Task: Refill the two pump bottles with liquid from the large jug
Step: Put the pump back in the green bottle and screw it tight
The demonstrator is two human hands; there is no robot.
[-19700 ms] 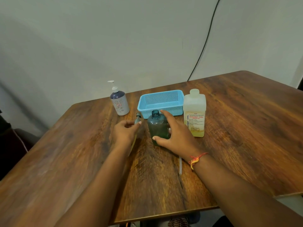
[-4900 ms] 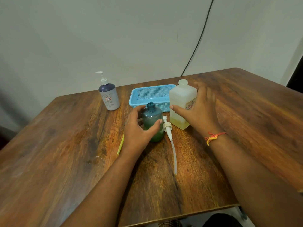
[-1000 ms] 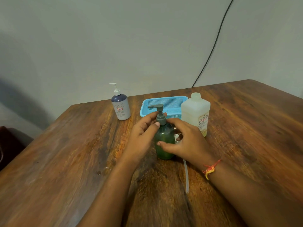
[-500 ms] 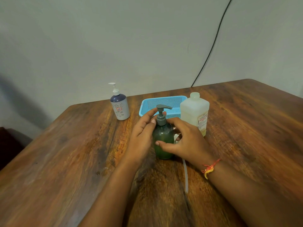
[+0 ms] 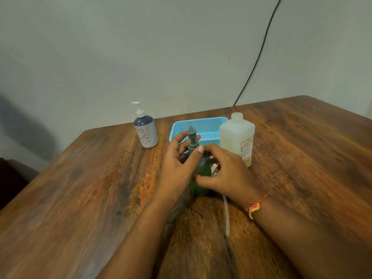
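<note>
A: Where's the green pump bottle point(image 5: 201, 179)?
B: Upright on the table point(image 5: 80, 198), approx. centre, just in front of the blue basket point(image 5: 203, 125); grey pump head point(image 5: 192, 134) on its neck.
A: Hands?
B: The left hand point(image 5: 177, 164) has thumb & fingers curled round the pump collar. The right hand point(image 5: 226, 175) wraps the bottle's body, thumb across the front.
A: Jug?
B: The large jug point(image 5: 237, 135) stands right of the basket, behind the right hand, yellowish liquid low inside.
A: Other bottle?
B: The white pump bottle point(image 5: 146, 131) is left of the basket, untouched. A clear tube point(image 5: 227, 216) lies by the right wrist.
</note>
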